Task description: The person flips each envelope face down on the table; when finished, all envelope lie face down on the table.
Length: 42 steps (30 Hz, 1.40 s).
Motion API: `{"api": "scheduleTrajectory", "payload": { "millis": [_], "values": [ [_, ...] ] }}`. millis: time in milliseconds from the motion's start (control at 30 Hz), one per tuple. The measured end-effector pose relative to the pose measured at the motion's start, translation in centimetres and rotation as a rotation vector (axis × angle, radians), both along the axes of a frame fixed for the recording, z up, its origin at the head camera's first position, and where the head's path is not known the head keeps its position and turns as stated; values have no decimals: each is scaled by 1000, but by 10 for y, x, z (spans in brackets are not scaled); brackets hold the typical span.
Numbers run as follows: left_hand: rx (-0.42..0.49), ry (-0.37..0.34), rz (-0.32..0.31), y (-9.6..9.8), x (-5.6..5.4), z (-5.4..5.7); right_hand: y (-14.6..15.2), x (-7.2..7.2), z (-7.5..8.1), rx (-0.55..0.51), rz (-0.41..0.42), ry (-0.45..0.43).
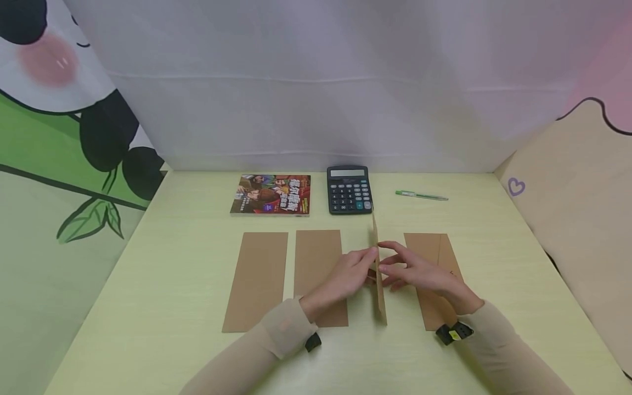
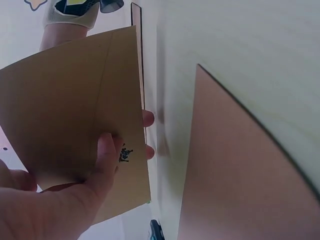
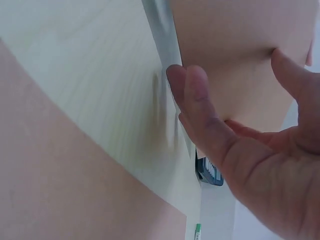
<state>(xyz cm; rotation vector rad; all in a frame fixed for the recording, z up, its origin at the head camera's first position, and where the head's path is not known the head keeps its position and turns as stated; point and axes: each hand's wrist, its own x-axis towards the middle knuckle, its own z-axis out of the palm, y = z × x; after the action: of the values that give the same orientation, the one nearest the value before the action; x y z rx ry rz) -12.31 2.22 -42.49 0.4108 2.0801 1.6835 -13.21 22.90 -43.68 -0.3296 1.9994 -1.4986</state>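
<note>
A thin brown kraft-paper rectangle [image 1: 380, 291] stands on its long edge between my two hands, its upper part slightly bowed. One face has a long straight line and a small black mark, seen in the left wrist view. My left hand [image 1: 355, 266] holds it from the left, the thumb [image 2: 105, 155] lying on the marked face. From the other side my right hand [image 1: 417, 271] holds it, thumb [image 3: 290, 70] against the plain face and fingers [image 3: 200, 95] curled by the lower edge. Two right fingertips show past that edge in the left wrist view.
Similar brown rectangles lie flat: one far left [image 1: 257, 280], one under the left forearm [image 1: 316, 258], one under the right wrist [image 1: 427, 249]. Along the back are a colourful book [image 1: 270, 195], a black calculator [image 1: 349, 190] and a green pen [image 1: 421, 195]. A pale curtain [image 1: 316, 109] hangs behind.
</note>
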Motion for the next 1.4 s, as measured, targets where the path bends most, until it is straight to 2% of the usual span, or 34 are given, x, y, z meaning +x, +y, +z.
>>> {"api": "scheduleTrajectory", "payload": {
  "millis": [167, 367, 500, 733, 933, 1167, 1400],
  "values": [
    [69, -24, 15, -3, 0, -1, 0, 1, 0, 40, -6, 30],
    [175, -42, 51, -8, 1, 5, 3, 4, 2, 108, -17, 90],
    [189, -29, 96, -11, 1, 7, 4, 5, 5, 142, -37, 107],
    [84, 30, 170, -17, -4, 1, 5, 5, 5, 265, -76, 180],
    [-66, 72, 190, -20, -6, -2, 8, 6, 2, 364, -69, 259],
    [-165, 99, 175, -22, -6, -3, 8, 7, 4, 405, -61, 300],
    [-259, 160, 128, -23, -7, -5, 5, 4, 2, 534, -56, 358]
  ]
}}
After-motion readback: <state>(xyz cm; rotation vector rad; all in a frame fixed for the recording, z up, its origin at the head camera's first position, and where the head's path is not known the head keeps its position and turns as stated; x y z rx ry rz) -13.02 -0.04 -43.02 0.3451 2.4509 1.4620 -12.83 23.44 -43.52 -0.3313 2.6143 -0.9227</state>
